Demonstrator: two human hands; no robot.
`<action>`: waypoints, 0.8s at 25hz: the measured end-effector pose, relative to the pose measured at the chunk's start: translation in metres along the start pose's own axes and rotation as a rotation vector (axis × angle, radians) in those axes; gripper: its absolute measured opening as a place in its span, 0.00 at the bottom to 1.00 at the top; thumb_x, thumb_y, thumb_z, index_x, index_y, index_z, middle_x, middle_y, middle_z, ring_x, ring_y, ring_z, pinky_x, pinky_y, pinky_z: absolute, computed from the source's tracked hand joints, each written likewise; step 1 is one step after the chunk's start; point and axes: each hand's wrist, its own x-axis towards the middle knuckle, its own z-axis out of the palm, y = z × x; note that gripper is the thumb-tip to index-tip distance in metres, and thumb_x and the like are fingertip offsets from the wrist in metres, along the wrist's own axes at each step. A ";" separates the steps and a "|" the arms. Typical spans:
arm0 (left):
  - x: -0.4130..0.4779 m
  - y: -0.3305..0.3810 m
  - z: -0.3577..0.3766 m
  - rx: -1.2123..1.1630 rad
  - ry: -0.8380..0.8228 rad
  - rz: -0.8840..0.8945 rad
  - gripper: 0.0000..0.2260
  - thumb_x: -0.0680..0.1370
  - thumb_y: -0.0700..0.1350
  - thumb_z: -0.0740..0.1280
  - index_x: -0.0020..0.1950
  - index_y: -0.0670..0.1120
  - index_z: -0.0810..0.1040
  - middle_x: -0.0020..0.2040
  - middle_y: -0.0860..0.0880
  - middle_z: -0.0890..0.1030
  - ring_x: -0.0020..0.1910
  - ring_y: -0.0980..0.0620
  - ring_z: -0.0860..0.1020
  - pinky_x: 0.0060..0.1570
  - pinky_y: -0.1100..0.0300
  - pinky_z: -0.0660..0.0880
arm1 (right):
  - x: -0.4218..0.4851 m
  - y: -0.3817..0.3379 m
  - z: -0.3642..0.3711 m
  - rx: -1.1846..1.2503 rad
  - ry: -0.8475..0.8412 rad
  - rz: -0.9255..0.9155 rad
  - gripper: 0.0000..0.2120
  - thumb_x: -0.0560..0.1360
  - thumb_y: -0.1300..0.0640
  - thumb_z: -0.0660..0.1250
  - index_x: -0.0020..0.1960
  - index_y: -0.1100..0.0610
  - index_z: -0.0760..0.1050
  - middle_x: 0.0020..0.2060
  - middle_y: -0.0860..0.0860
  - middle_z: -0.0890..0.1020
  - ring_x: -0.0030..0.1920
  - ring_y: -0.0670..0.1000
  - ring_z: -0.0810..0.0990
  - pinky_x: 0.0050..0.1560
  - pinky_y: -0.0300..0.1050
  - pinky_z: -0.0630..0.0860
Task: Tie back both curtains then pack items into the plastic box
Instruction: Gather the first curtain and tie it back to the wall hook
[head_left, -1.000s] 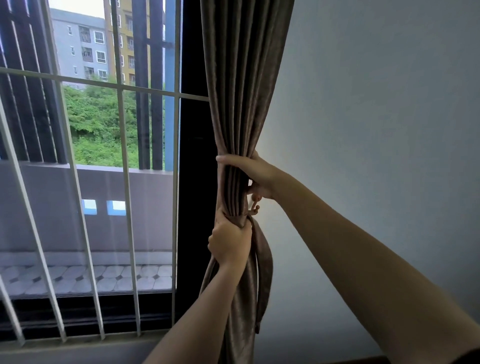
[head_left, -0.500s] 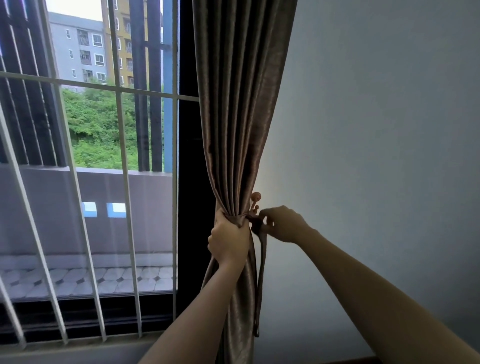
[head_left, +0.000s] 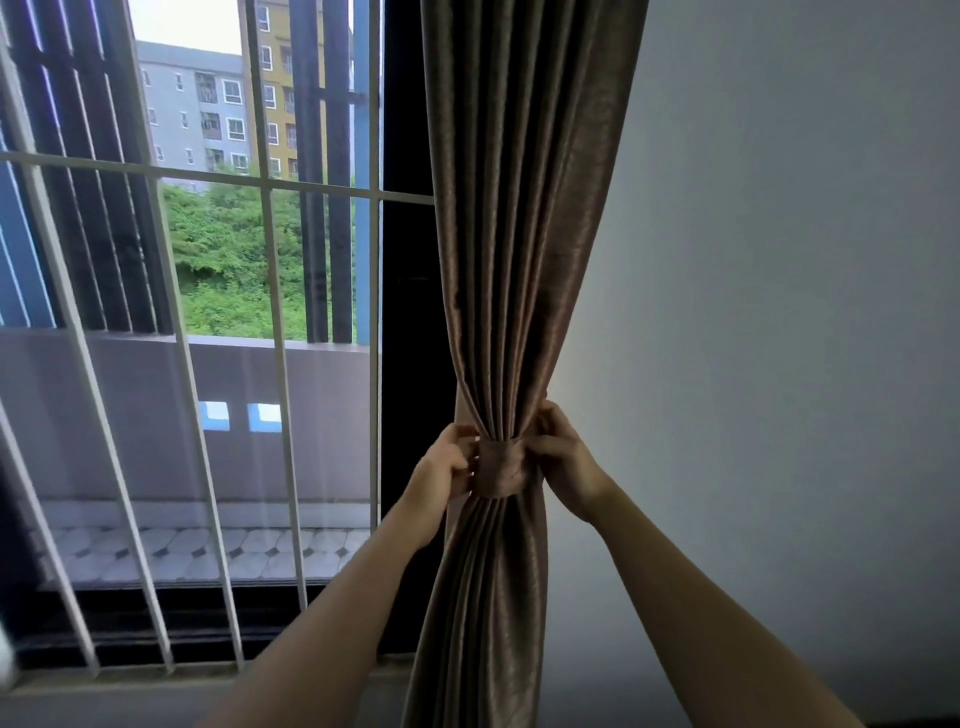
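At the nine o'clock side of the view, a window grille (head_left: 171, 332) of pale bars stands in front of the glass, with a tiled balcony floor (head_left: 171, 556) low behind it and green trees (head_left: 228, 260) and apartment blocks (head_left: 208, 119) beyond. A dark window frame (head_left: 405, 338) runs upright just to the three o'clock side of the grille.

At the centre, the brown curtain (head_left: 514, 208) hangs in tight pleats, wide at twelve o'clock, pinched to a narrow waist below the middle, then spreading again toward six o'clock. A tieback band (head_left: 500, 468) of the same brown cloth wraps around that waist.

The left hand (head_left: 441, 467) reaches up from seven o'clock and sits at the band's nine o'clock edge, its fingers (head_left: 462, 441) curled and pinching the cloth there. The right hand (head_left: 563, 460) comes up from five o'clock and meets the band's three o'clock edge, its fingers curled around the gathered curtain and partly hidden behind it. Both hands are closed on the band and the bunched fabric, one on each side, with the band showing between them.

Toward three o'clock, a plain pale wall (head_left: 779, 312) fills the rest of the view, lit brighter just beside the curtain.
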 end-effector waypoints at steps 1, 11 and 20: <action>0.006 0.002 -0.005 0.085 -0.010 -0.023 0.10 0.77 0.35 0.56 0.54 0.46 0.72 0.46 0.47 0.78 0.42 0.53 0.79 0.42 0.59 0.76 | 0.000 -0.001 -0.001 -0.017 -0.026 0.002 0.23 0.66 0.63 0.64 0.61 0.55 0.69 0.60 0.57 0.75 0.60 0.56 0.76 0.58 0.50 0.73; 0.063 0.025 -0.033 0.604 -0.323 -0.030 0.35 0.72 0.34 0.70 0.74 0.48 0.59 0.58 0.45 0.79 0.55 0.54 0.79 0.55 0.57 0.78 | 0.005 -0.013 -0.012 -0.159 -0.234 0.005 0.32 0.67 0.63 0.69 0.70 0.53 0.64 0.66 0.60 0.71 0.66 0.58 0.72 0.67 0.57 0.69; 0.056 0.028 -0.023 0.685 -0.210 0.119 0.17 0.71 0.33 0.71 0.56 0.47 0.74 0.47 0.54 0.79 0.43 0.67 0.79 0.41 0.73 0.75 | 0.007 0.001 -0.010 -0.132 -0.186 -0.048 0.37 0.64 0.58 0.71 0.71 0.56 0.63 0.65 0.58 0.74 0.65 0.59 0.73 0.66 0.57 0.69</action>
